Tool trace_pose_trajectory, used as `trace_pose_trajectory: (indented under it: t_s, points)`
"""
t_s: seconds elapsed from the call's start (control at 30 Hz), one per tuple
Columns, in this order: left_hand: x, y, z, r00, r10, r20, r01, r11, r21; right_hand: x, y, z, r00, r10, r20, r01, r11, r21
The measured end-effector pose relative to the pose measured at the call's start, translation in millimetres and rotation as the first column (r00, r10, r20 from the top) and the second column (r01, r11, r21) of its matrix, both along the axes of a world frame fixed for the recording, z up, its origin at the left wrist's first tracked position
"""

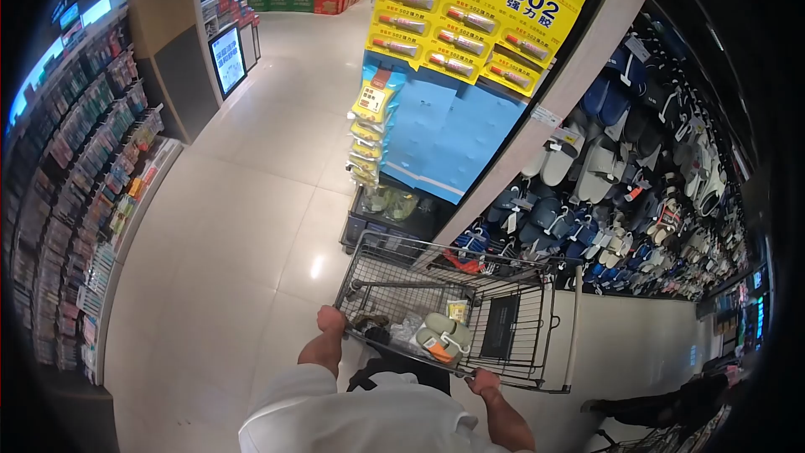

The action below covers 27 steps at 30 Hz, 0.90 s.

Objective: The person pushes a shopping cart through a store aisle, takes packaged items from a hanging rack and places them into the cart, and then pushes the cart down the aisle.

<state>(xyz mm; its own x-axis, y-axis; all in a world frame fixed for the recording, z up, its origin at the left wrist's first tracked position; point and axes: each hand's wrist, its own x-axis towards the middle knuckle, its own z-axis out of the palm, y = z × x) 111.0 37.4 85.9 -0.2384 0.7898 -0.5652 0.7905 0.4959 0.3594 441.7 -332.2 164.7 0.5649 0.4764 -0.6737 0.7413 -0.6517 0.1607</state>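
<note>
A wire shopping cart (513, 319) stands sideways in front of me. My left hand (331, 319) is closed round its near rim at the left corner. Further right along that side, my right hand (483, 382) grips the cart's rim too. Inside the basket lies a pair of olive-green slippers (444, 337) with a white hanger and an orange tag. Beside them are a clear plastic bag (407, 330), a small yellow packet (457, 310) and a dark item I cannot make out.
Just beyond the cart rises a yellow glue display (470, 13) above a blue panel (444, 134), with hanging yellow packets (369, 130). Racks of slippers (579, 168) fill the right. Shelves of small goods (75, 201) line the left. A person in dark clothes (671, 403) is at lower right.
</note>
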Motion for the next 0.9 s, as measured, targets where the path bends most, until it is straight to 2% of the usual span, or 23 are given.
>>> trace_pose_trajectory:
  t_s: [0.17,0.4,0.57,0.73,0.9]
  points:
    - [-2,3,-10,1.0,-0.004,-0.019,0.004,1.0,-0.023,-9,-4,5,0.999,-0.022,-0.046,0.022,1.0,0.005]
    - [-3,2,16,0.998,-0.064,0.002,0.064,0.998,0.011,-21,-9,6,0.996,-0.061,-0.069,0.06,0.998,-0.007]
    - [-5,5,-4,0.997,-0.081,0.013,0.081,0.996,0.034,-29,-11,12,0.995,-0.068,-0.079,0.069,0.998,0.005]
    - [-3,8,5,0.998,-0.066,0.004,0.066,0.997,0.028,-32,-19,0,0.992,-0.081,-0.094,0.082,0.997,0.01]
    - [-6,10,-10,0.998,-0.059,0.004,0.059,0.998,0.032,-38,-18,4,0.99,-0.099,-0.1,0.1,0.995,0.0]
